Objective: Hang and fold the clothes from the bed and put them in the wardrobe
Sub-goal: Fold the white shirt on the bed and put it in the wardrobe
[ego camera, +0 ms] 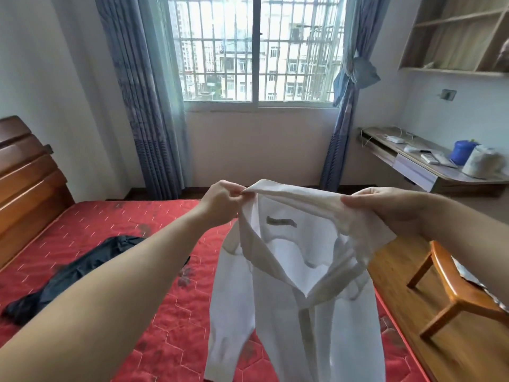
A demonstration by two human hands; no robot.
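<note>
At frame centre, the left hand (220, 199) is pinching and the right hand (385, 208) is gripping the white shirt (297, 299) at its collar, above the bed (165, 312). Keeping the collar taut should ease hanging.

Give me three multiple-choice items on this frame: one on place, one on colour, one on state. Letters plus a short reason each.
1. Where does the dark garment lie?
A. on the stool
B. on the bed
C. on the desk

2. What colour is the mattress?
A. red
B. blue
C. green

3. How is the white shirt held?
A. one hand only
B. lying flat, untouched
C. both hands at the collar

B: it is spread on the mattress, left of the arms.
A: red quilted surface.
C: left hand and right hand pinch the collar, with the shirt hanging below.
</note>
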